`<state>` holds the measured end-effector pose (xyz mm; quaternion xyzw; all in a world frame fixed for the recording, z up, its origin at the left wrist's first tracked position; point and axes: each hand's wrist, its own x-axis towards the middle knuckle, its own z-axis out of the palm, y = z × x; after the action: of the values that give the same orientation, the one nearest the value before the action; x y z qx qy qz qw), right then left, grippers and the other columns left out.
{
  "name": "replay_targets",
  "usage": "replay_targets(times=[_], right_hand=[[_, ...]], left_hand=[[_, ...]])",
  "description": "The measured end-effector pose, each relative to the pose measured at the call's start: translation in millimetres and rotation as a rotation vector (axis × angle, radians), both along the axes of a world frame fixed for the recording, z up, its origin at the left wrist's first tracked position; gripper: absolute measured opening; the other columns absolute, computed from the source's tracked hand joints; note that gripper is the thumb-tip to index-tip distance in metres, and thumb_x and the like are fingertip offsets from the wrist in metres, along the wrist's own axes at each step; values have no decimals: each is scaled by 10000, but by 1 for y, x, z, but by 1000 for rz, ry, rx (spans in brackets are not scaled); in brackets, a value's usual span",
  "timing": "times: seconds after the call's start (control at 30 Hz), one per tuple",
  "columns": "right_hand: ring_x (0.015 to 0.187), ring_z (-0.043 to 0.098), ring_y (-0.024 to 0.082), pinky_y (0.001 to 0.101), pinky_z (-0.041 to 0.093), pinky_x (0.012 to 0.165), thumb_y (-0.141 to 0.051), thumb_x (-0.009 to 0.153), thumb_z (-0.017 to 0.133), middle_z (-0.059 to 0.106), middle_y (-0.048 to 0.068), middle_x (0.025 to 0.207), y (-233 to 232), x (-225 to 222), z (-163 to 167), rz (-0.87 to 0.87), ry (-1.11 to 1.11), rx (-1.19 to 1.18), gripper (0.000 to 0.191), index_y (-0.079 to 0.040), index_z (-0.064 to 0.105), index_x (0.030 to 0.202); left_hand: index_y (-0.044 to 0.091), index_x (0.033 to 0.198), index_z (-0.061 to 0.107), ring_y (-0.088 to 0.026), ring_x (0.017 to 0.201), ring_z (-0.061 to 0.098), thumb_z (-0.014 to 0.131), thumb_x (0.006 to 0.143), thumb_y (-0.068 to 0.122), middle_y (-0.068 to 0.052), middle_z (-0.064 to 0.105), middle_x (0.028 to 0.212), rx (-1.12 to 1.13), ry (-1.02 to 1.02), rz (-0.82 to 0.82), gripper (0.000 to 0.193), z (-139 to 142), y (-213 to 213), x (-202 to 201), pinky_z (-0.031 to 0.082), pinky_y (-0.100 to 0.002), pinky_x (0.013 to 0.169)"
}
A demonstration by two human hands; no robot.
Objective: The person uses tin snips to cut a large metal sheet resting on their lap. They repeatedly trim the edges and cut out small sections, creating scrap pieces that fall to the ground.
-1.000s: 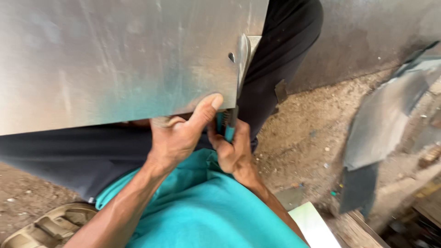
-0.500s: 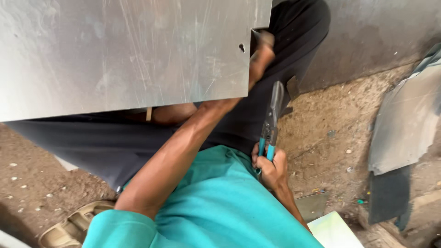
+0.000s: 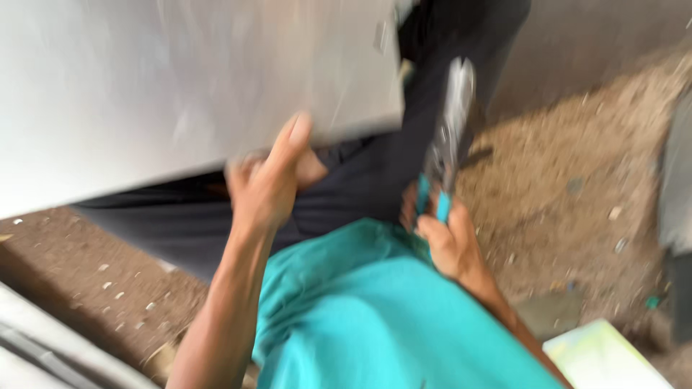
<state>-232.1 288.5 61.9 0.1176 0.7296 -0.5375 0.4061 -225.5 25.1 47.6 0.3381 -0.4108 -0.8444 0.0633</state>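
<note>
A large flat sheet of grey metal [image 3: 166,86] lies across my lap, over dark trousers. My left hand [image 3: 268,181] grips its near edge, thumb on top and fingers underneath. My right hand [image 3: 441,238] holds a pair of tin snips [image 3: 447,137] by their teal handles, blades pointing up and away, just to the right of the sheet's corner and apart from it. The picture is blurred by motion.
Sandy, gravelly ground [image 3: 577,166] spreads to the right and lower left. A grey metal piece [image 3: 677,180] stands at the right edge. A pale board [image 3: 605,356] lies at the bottom right. A metal strip [image 3: 43,338] crosses the lower left corner.
My left hand has come back from the sheet's far right corner to its near edge. The snips have stayed clear of the sheet in my right hand, swinging slightly upward.
</note>
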Motion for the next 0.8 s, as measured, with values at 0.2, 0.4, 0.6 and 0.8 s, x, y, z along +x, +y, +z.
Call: replay_targets(times=[0.2,0.4,0.6,0.8], right_hand=[[827,598,163,295,495,667,-67,710,500,636,99,969,-47,-13,-10,-188,-169,-272,486,-3,577,1186],[688,489,147,315,444,599,-68,712,472,566,74,812,-55,-16,-18,-128,-34,-144,396,5,567,1090],[619,466,139,316,426,559,-67,703,461,542,63,708,-57,-24,-17,-60,63,-103,270,-10,574,941],[615,458,133,310,426,555,-59,718,456,528,49,686,-61,-13,-31,-221,27,-246,187,-8,570,857]], left_hand=[[-17,1173,764,-95,1034,691,798,952,245,-49,759,1104,-236,7,-216,344,-56,64,-68,553,-220,945],[44,1242,748,-22,994,662,742,959,246,-7,763,1182,-150,-238,-327,349,-53,77,-76,472,-112,712],[73,1283,716,12,1087,686,707,978,278,13,739,1296,-204,-207,-369,367,-62,77,-71,470,-73,658],[71,1273,733,-28,1011,692,731,968,285,-23,775,1150,-135,-197,-355,373,-50,79,-81,502,-114,746]])
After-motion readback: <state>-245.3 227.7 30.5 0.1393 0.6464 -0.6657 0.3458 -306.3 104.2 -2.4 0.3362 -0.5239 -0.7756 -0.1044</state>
